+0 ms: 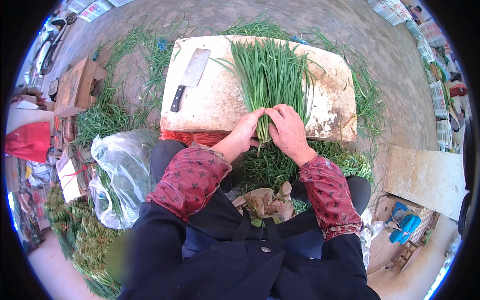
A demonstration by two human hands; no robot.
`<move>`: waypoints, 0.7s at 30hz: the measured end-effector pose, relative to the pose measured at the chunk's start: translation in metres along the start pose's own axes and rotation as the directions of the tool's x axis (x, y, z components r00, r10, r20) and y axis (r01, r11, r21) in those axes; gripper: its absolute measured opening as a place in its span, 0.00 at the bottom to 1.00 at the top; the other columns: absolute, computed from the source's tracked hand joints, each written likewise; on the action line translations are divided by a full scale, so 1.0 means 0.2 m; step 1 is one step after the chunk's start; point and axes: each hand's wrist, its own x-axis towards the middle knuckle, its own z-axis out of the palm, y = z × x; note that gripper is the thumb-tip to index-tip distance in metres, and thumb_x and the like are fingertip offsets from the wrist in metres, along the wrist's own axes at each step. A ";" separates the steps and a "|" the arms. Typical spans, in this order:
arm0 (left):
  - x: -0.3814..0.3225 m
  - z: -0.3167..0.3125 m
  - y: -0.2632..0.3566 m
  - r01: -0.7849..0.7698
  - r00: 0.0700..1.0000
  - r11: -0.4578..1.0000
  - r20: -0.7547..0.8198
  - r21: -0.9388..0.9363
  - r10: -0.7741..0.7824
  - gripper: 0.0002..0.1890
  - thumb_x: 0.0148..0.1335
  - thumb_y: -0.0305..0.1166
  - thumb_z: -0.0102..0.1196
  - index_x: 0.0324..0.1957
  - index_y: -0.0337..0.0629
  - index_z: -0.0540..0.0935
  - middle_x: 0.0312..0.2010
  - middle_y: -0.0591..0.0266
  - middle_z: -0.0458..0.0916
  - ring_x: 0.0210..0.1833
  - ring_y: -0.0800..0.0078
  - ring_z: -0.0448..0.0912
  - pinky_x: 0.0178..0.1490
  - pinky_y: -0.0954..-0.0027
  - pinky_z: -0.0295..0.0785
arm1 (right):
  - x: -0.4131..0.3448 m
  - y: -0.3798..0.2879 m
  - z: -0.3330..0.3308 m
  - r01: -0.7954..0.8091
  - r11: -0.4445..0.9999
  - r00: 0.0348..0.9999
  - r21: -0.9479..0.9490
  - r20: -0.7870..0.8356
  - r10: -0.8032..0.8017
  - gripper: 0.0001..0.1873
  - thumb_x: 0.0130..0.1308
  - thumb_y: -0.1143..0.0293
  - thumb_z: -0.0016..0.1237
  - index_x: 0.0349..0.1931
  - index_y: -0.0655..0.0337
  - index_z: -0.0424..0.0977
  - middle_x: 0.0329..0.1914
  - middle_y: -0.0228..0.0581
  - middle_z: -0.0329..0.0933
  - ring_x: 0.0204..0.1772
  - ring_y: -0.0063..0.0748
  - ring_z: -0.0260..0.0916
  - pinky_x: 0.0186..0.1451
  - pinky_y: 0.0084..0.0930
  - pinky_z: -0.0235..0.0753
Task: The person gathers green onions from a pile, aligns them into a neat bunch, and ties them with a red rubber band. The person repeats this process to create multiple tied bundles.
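A thick bunch of long green leaves, likely garlic chives [275, 71], lies across the pale board [217, 108], its pale stem ends towards me. My left hand [245, 129] grips those stems from the left, over the board's near edge. From the right, my right hand [287, 129] closes around the same stems, thumb and fingers near my left hand's fingertips. Some stem tips poke out below the hands. A cleaver [195, 69] with a black handle rests flat on the left part of the board, apart from both hands.
Loose green leaves [101, 123] litter the floor around the board. Red strips [187, 137] hang under its near edge. A clear plastic bag [123, 161] and stacked bundles of greens [90, 240] lie at my left. A wooden stool [77, 88] stands far left, a pale table [423, 176] at right.
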 end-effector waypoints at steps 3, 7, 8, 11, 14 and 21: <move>-0.02 0.01 0.02 0.026 0.999 0.999 0.024 0.035 -0.027 0.22 0.80 0.58 0.46 0.60 0.55 0.79 0.48 0.64 0.86 0.48 0.62 0.84 0.56 0.36 0.77 | 0.01 -0.01 0.00 -0.007 1.000 0.999 -0.005 0.051 0.007 0.19 0.63 0.76 0.57 0.56 0.53 0.80 0.43 0.37 0.76 0.50 0.46 0.78 0.50 0.44 0.74; -0.06 0.02 0.04 -0.021 1.000 0.999 0.019 0.045 0.020 0.23 0.80 0.58 0.46 0.61 0.55 0.78 0.49 0.63 0.85 0.50 0.62 0.84 0.56 0.38 0.76 | 0.01 0.00 -0.01 -0.037 0.998 0.992 -0.041 0.120 0.042 0.17 0.67 0.74 0.56 0.56 0.50 0.80 0.39 0.35 0.75 0.47 0.44 0.79 0.45 0.43 0.71; -0.07 0.02 0.05 -0.032 0.999 0.999 0.020 0.037 0.032 0.23 0.79 0.57 0.46 0.61 0.55 0.78 0.49 0.63 0.85 0.49 0.62 0.84 0.56 0.39 0.76 | 0.01 0.01 -0.01 -0.056 0.997 0.988 -0.047 0.142 0.062 0.16 0.68 0.73 0.56 0.55 0.50 0.80 0.38 0.35 0.74 0.46 0.44 0.79 0.44 0.43 0.70; -0.08 0.04 0.05 -0.043 0.999 0.999 0.009 0.034 0.042 0.21 0.79 0.55 0.49 0.60 0.55 0.80 0.49 0.63 0.86 0.50 0.63 0.84 0.56 0.41 0.76 | 0.01 0.02 -0.01 -0.030 0.997 0.989 -0.066 0.144 0.040 0.13 0.67 0.73 0.56 0.51 0.50 0.80 0.37 0.35 0.73 0.45 0.43 0.78 0.44 0.43 0.69; -0.07 0.03 0.04 -0.063 0.998 0.996 0.025 0.070 0.061 0.18 0.78 0.52 0.52 0.58 0.54 0.82 0.48 0.65 0.86 0.50 0.64 0.84 0.56 0.44 0.77 | 0.02 0.04 0.00 0.049 0.995 0.993 -0.084 0.107 -0.040 0.09 0.64 0.73 0.57 0.44 0.52 0.78 0.35 0.35 0.72 0.44 0.44 0.77 0.44 0.43 0.69; 0.04 -0.03 0.00 -0.224 0.968 0.975 0.119 -0.005 0.223 0.13 0.76 0.37 0.57 0.56 0.45 0.84 0.42 0.63 0.87 0.42 0.66 0.87 0.44 0.48 0.84 | 0.03 0.02 -0.09 0.131 0.991 0.974 0.025 0.182 -0.134 0.08 0.57 0.72 0.58 0.36 0.55 0.75 0.33 0.37 0.72 0.42 0.46 0.76 0.43 0.45 0.72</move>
